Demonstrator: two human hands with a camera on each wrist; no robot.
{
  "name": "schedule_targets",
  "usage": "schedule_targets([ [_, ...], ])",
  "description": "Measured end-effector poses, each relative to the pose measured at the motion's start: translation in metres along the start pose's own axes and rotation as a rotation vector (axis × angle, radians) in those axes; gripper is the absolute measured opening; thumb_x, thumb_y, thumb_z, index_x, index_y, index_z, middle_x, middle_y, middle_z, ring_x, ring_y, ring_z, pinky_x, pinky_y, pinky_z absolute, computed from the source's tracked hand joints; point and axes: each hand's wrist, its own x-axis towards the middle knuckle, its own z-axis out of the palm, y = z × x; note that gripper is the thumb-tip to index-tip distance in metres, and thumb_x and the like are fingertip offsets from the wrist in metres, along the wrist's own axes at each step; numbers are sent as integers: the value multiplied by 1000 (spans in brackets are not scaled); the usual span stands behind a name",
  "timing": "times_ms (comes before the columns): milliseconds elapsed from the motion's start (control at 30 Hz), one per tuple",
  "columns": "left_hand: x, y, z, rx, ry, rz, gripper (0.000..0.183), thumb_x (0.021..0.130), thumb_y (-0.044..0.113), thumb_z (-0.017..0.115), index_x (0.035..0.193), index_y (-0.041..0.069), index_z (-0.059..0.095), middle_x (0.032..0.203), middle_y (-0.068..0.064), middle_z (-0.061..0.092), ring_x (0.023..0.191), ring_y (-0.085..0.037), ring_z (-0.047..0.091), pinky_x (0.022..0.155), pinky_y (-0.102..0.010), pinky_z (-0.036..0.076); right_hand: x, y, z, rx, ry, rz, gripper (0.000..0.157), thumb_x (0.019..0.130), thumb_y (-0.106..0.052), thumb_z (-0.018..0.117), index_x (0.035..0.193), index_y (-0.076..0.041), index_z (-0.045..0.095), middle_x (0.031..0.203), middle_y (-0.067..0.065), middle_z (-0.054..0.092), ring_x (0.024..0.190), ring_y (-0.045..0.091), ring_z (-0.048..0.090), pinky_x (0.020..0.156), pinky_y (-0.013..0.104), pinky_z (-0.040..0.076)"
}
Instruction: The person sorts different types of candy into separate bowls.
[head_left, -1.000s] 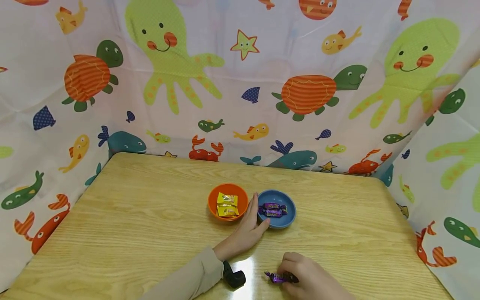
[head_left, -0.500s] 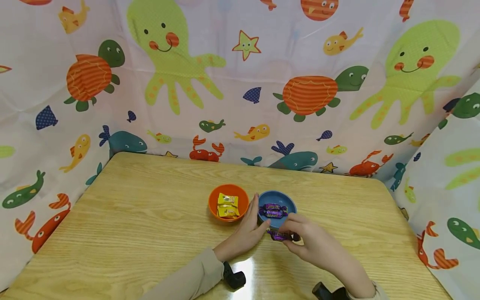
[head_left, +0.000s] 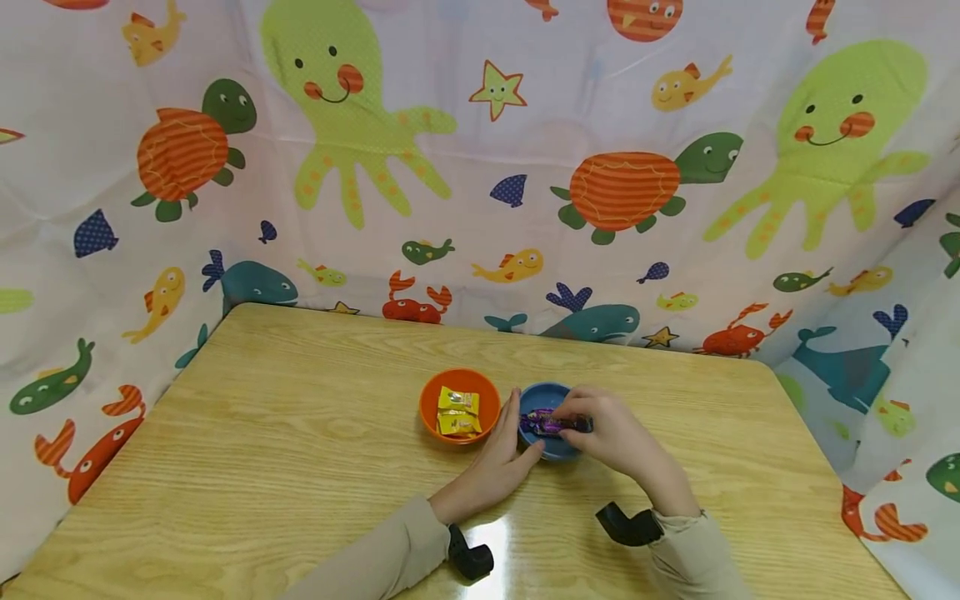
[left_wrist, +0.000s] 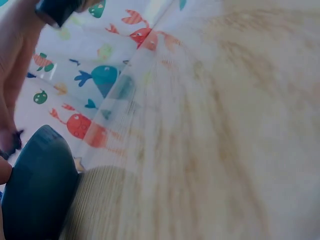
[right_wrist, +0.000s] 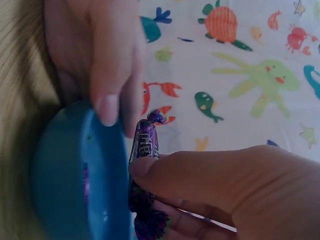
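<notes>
Between the thumb and fingers of my right hand (head_left: 618,437) a purple-wrapped candy (right_wrist: 143,145) is pinched, held over the blue bowl (head_left: 561,453). Its twisted wrapper ends stick out on both sides in the right wrist view. Inside that bowl lies more purple candy (right_wrist: 86,186), mostly covered by the right hand in the head view. My left hand (head_left: 491,471) rests against the bowl's left side with fingers straight and thumb at the near rim. In the left wrist view, the bowl's outer wall (left_wrist: 42,185) stands beside the left fingers.
Close left of the left hand sits an orange bowl (head_left: 429,400) with yellow-wrapped candies (head_left: 457,410) in it. A wooden table (head_left: 300,417) carries both bowls. Behind and at the sides hangs a white cloth (head_left: 465,183) printed with sea animals. Black wrist cameras (head_left: 630,527) sit on both sleeves.
My right hand has carried the purple candy from the table near the front edge up and forward to over the blue bowl. The left hand has stayed at the bowl.
</notes>
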Motion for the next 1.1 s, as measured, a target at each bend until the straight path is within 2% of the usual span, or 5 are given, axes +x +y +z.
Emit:
schedule_targets([
  [300, 0, -2, 2, 6, 2, 4, 83, 102, 34, 51, 159, 3, -2, 166, -14, -1, 151, -23, 3, 120, -52, 11, 5, 17, 20, -30, -114, 44, 16, 78, 7, 77, 91, -3, 77, 88, 2, 67, 82, 18, 64, 71, 32, 56],
  [767, 0, -4, 2, 17, -7, -16, 84, 102, 32, 52, 159, 6, -4, 166, -12, -2, 151, -22, 3, 120, -51, 11, 7, 25, 36, -64, -64, 120, 16, 76, 9, 78, 85, -3, 77, 86, 3, 67, 82, 19, 65, 71, 33, 57],
  [1100, 0, -7, 4, 14, 1, -3, 83, 102, 32, 52, 159, 5, -3, 166, -13, -1, 151, -24, 4, 120, -52, 11, 6, 23, 38, -96, -59, 122, 16, 75, 8, 79, 86, -3, 77, 87, 4, 68, 82, 20, 65, 72, 37, 58],
])
